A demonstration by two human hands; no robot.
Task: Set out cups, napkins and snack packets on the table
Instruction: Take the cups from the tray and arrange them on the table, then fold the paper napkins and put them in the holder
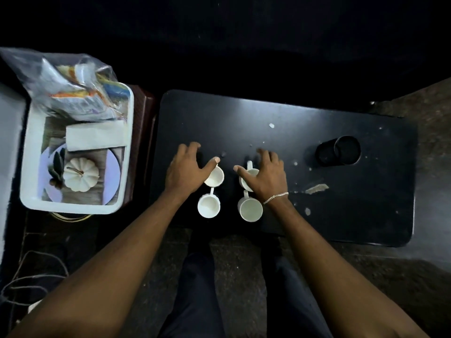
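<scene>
Here, seen from above:
Table: a low black table (317, 147) with rounded corners, its top scuffed and dotted with pale flecks and one torn scrap.
Cups: four white cups in a square near the table's front edge; near left cup (209, 205), near right cup (251, 209), far left cup (214, 176), far right cup (249, 175).
Left hand: left hand (186, 170) spread open, thumb touching the far left cup's rim, gripping nothing.
Right hand: right hand (264, 178) open and flat over the far right cup, fingers splayed; a silver bracelet (275, 197) on the wrist.
Tray: a white tray (73, 206) on a stand left of the table, holding folded white napkins (96, 137) and a clear bag of snack packets (70, 91).
Holder: a black round holder (339, 153) at the table's right.
Room: dark, speckled stone floor, cables lower left.
</scene>
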